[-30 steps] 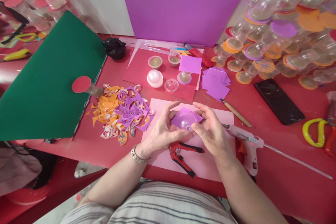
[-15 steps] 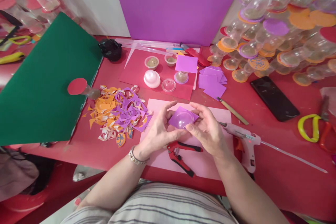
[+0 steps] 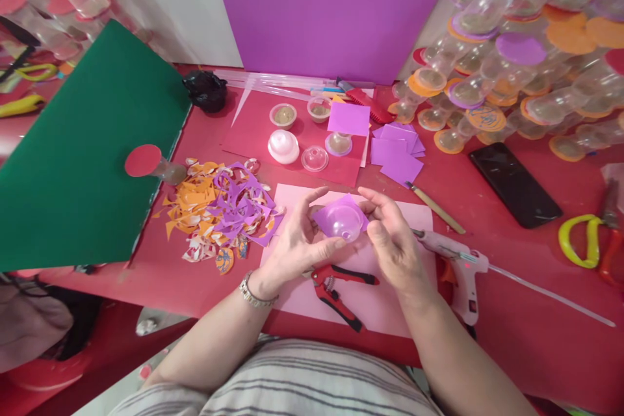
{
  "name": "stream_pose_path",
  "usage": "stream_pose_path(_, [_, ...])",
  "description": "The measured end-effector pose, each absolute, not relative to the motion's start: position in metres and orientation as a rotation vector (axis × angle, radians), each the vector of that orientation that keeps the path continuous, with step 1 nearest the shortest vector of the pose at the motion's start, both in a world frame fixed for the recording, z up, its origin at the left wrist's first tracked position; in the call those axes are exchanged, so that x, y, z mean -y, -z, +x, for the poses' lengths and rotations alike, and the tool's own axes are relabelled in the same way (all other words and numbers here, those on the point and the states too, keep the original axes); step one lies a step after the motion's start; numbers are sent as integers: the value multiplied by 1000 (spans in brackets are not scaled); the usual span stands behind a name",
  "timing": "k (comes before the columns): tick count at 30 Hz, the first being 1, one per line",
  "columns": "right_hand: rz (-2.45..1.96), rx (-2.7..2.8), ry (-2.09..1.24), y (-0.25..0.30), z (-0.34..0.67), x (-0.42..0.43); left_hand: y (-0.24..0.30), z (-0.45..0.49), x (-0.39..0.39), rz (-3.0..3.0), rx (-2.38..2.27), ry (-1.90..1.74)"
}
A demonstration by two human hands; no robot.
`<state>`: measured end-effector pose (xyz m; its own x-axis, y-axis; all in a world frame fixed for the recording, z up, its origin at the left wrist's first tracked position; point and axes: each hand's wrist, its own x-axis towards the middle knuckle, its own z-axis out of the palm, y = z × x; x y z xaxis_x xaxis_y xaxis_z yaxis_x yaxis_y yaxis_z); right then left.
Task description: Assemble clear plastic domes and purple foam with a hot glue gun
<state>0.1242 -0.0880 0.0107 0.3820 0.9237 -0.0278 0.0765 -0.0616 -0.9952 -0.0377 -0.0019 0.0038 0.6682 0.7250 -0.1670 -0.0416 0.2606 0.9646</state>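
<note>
Between my hands is a clear plastic dome [image 3: 342,221] lying on a purple square sheet [image 3: 357,205], its small knob towards me. My left hand [image 3: 302,237] grips the pair from the left, thumb along the near rim and fingers behind. My right hand [image 3: 394,244] holds the sheet's right corner with its fingers; its thumb is off the dome. Below them, red-handled cutters [image 3: 336,292] lie on a pink sheet [image 3: 390,309]. Beyond stand a white dome [image 3: 283,146], a clear lid [image 3: 314,158] and small cups of grainy filling [image 3: 283,116].
Orange and purple scraps [image 3: 229,205] are heaped left, near a green board [image 3: 92,162]. To the right are purple squares [image 3: 400,149], a wooden-handled knife [image 3: 436,208], a glue gun [image 3: 453,260], a phone [image 3: 515,184], scissors [image 3: 579,240] and stacked clear plastic shapes [image 3: 482,78].
My right thumb has lifted off the dome's knob and moved right. The dome and purple sheet stay in my left hand, slightly turned. The view has shifted a little.
</note>
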Motion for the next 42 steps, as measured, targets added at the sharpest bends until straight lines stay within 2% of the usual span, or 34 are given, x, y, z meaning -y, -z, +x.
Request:
stream_pose_path(34, [-1447,982,-874,-16,121,88,-12,-37,1,1140,-699,-619])
stream_pose_path(42, [-1499,979,-653,-25,126,92,-4,-34,-2,1046,-668,-682])
